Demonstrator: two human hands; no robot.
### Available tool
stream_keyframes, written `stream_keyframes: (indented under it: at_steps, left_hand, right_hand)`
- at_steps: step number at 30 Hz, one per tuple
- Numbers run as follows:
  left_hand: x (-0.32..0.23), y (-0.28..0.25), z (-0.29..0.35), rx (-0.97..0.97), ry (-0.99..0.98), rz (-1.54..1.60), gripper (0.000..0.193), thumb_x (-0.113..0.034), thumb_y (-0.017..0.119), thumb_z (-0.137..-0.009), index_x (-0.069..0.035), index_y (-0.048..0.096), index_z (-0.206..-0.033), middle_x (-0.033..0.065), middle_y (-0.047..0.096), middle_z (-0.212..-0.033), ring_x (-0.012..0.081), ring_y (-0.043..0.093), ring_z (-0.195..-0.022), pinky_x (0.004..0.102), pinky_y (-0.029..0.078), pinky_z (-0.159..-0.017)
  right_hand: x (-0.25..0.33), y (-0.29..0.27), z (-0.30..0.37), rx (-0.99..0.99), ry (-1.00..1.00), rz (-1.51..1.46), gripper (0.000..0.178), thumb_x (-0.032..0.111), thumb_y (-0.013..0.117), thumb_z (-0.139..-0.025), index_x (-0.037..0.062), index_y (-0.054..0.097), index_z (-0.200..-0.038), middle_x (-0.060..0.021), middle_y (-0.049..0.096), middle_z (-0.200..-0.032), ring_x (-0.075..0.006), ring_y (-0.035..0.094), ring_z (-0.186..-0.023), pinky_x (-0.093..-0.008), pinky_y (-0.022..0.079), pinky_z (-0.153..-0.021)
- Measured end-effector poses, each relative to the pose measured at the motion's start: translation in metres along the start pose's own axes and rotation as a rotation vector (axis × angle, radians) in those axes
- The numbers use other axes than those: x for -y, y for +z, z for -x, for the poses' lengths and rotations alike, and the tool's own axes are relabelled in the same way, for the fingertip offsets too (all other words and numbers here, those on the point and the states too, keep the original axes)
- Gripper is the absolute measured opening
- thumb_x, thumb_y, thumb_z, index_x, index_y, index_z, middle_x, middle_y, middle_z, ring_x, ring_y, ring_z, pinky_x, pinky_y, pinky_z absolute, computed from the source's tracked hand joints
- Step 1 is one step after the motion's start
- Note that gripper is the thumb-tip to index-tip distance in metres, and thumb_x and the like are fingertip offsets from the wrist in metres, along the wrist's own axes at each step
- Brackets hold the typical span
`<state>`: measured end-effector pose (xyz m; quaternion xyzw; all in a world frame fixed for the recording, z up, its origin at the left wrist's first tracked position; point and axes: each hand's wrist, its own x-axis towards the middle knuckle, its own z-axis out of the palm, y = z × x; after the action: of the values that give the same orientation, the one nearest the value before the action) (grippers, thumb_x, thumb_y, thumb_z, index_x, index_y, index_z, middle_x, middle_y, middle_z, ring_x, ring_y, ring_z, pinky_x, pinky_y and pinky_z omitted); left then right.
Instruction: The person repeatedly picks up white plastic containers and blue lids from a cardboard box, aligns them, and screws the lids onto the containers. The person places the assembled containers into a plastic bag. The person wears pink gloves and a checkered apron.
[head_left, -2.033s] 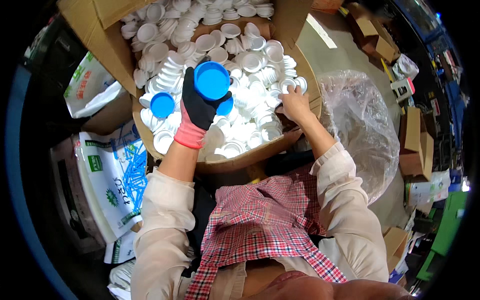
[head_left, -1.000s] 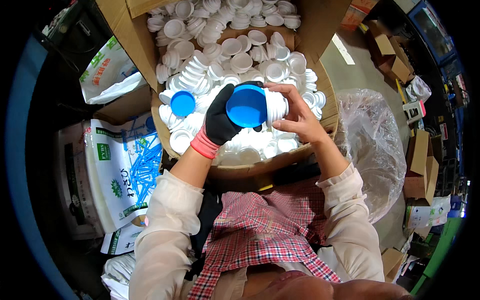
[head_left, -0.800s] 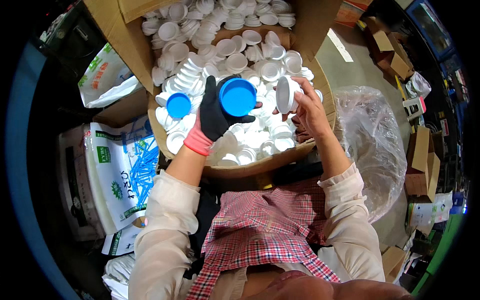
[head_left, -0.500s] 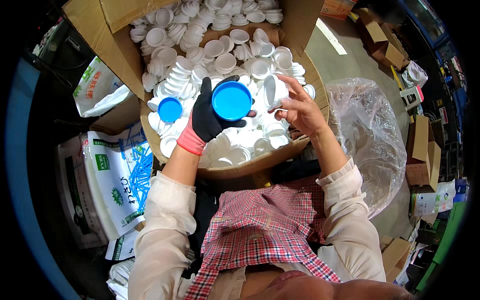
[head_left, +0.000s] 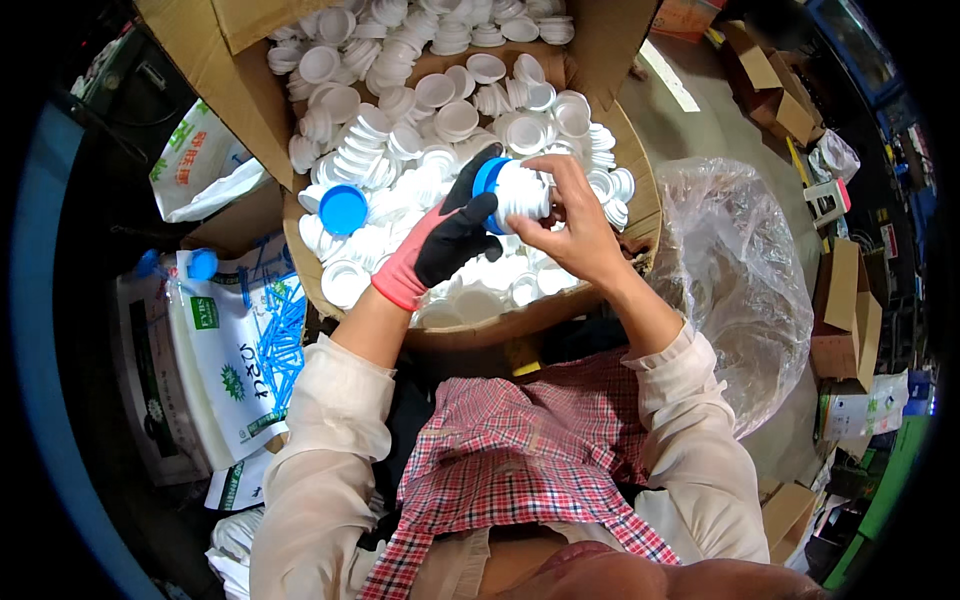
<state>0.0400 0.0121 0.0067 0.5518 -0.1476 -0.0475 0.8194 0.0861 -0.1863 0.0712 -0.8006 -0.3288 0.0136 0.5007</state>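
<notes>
My left hand (head_left: 450,240), in a black and pink glove, grips a round blue cap (head_left: 487,188) that is turned on its side. My bare right hand (head_left: 575,225) holds a ribbed white plastic lid (head_left: 522,193) against the cap's open side, thumb below and fingers above. Whether the lid sits inside the cap's rim, I cannot tell. Both hands are above a cardboard box (head_left: 645,170) heaped with similar white lids (head_left: 455,121). Another blue cap (head_left: 343,209) lies on the heap, left of my gloved hand.
Left of the box, thin blue strips (head_left: 282,335) lie on a white printed bag (head_left: 225,375), with a small blue round piece (head_left: 202,264) near its top. Clear plastic sheeting (head_left: 735,290) lies right of the box. Cardboard cartons (head_left: 845,310) stand farther right.
My left hand has turned the blue cap sideways and moved slightly right. My right hand has brought the white lid against it. Blue round pieces now show near the printed bag.
</notes>
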Motion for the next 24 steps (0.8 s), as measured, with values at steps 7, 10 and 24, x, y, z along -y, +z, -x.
stream_keyframes:
  at_steps: [7,10,24]
  left_hand:
    - [-0.003,0.014,-0.005,-0.172,-0.011,-0.044,0.067,-0.004,0.076,-0.079,-0.006,0.042,-0.137,0.0099,0.058,-0.122,0.0200,0.060,-0.106,0.0330,0.051,-0.088]
    - [0.000,0.010,-0.002,-0.123,0.186,-0.217,0.063,-0.006,0.074,-0.082,-0.004,0.042,-0.137,0.0126,0.057,-0.126,0.0234,0.060,-0.110,0.0348,0.049,-0.094]
    - [0.008,0.002,-0.002,-0.135,0.238,-0.359,0.075,-0.009,0.083,-0.072,-0.003,0.044,-0.136,0.0130,0.059,-0.125,0.0225,0.061,-0.109,0.0336,0.051,-0.090]
  right_hand:
    - [0.009,0.007,0.004,0.085,-0.126,0.072,0.061,0.016,0.078,-0.071,0.0038,0.053,-0.125,-0.0103,0.048,-0.107,-0.0154,0.053,-0.073,-0.0266,0.047,-0.062]
    - [0.011,0.006,0.003,-0.044,-0.152,0.065,0.061,0.013,0.078,-0.071,0.0046,0.053,-0.126,-0.0097,0.049,-0.107,-0.0143,0.052,-0.072,-0.0254,0.046,-0.061]
    - [0.020,0.009,0.005,0.071,-0.143,0.128,0.061,0.015,0.079,-0.072,0.0069,0.055,-0.127,-0.0105,0.050,-0.110,-0.0201,0.057,-0.087,-0.0304,0.050,-0.070]
